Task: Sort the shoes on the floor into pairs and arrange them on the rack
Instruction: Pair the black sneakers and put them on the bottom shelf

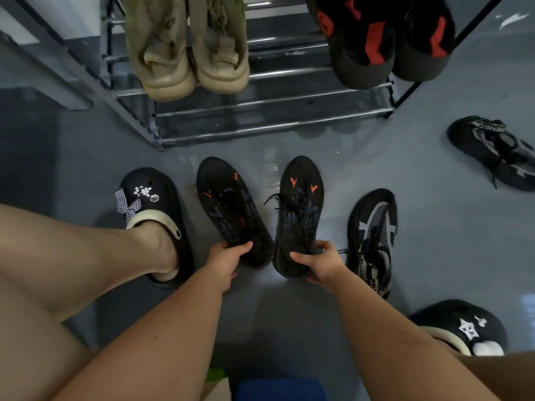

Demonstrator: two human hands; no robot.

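Two black sneakers with orange marks are held just above the grey floor in front of the rack (pixel 272 107). My left hand (pixel 224 263) grips the heel of the left black sneaker (pixel 231 206). My right hand (pixel 320 263) grips the heel of the right black sneaker (pixel 299 204), whose laces hang loose. A black-and-white mesh sneaker (pixel 373 238) lies on the floor right of my right hand. Its match (pixel 492 151) lies farther right. On the rack stand a pair of tan shoes (pixel 188 47) and a pair of black shoes with red marks (pixel 382 39).
My feet wear black clogs with charms, the left clog (pixel 153 206) beside the held sneakers and the right clog (pixel 463 328) at the lower right. A blue object (pixel 278 389) lies at the bottom edge. The rack's lower bars between the two pairs carry nothing.
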